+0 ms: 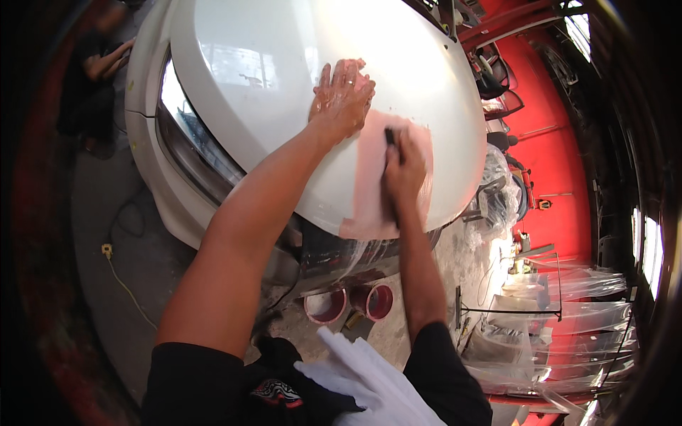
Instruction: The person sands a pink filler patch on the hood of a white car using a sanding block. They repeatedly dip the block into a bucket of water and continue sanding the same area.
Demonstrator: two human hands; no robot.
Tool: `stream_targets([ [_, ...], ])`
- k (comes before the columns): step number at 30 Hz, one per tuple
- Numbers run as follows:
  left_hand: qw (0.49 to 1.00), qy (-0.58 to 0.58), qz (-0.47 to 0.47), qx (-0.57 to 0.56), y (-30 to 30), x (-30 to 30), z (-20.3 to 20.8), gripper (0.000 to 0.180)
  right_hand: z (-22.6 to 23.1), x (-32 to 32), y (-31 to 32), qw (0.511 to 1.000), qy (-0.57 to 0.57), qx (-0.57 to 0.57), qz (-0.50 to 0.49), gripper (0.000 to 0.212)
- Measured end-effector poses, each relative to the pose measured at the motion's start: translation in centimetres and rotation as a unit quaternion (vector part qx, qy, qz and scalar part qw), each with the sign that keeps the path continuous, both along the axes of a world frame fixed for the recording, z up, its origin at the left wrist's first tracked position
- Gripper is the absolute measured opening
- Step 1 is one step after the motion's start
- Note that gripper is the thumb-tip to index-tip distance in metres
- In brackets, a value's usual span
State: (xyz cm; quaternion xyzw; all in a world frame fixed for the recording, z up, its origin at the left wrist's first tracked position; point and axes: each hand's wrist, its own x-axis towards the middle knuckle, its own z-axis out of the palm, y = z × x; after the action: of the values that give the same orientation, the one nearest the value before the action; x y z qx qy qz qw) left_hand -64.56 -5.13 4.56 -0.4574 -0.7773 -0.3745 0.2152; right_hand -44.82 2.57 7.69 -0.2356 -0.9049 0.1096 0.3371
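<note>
A white car panel point(284, 135), smooth and curved, fills the middle of the head view, with a rectangular pink patch point(369, 184) on its near right part. My right hand point(406, 170) is closed round a narrow black sanding block point(389, 138) against this patch; motion blurs both. Just left of the patch's far edge, my left hand point(342, 99) is wet and presses on the panel. Under its fingers a soft pink lump point(359, 64), perhaps a sponge or cloth, pokes out; most of it is hidden.
Two round reddish tubs point(371, 302) stand on the floor below the panel's near edge. A white cloth point(369, 376) hangs at my front. Another person point(92, 71) crouches at far left, near a cable point(128, 284). Clear plastic sheeting point(554, 319) and a red wall point(547, 163) are at right.
</note>
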Motion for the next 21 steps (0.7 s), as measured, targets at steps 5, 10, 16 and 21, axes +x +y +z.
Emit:
stream_targets([
  [5, 1.0, 0.007, 0.029, 0.006, -1.2, -1.5, -0.1, 0.036, -7.8, 6.8, -10.6, 0.994, -0.029, 0.103, -0.001, 0.054],
  [10, 1.0, 0.007, -0.001, 0.003, 0.0, 0.4, 0.1, 0.034, 1.4, -4.3, 0.8, 0.998, -0.036, 0.006, -0.049, 0.048],
  [16, 0.999, -0.015, 0.014, -0.025, -1.8, -1.1, 0.6, 0.03, -8.3, 6.9, -12.0, 0.997, 0.0, 0.067, -0.033, 0.055],
  [21, 0.999, -0.03, -0.029, 0.035, -0.4, 0.5, 1.1, 0.028, 1.6, -3.2, -0.7, 0.996, -0.069, 0.049, 0.005, 0.042],
])
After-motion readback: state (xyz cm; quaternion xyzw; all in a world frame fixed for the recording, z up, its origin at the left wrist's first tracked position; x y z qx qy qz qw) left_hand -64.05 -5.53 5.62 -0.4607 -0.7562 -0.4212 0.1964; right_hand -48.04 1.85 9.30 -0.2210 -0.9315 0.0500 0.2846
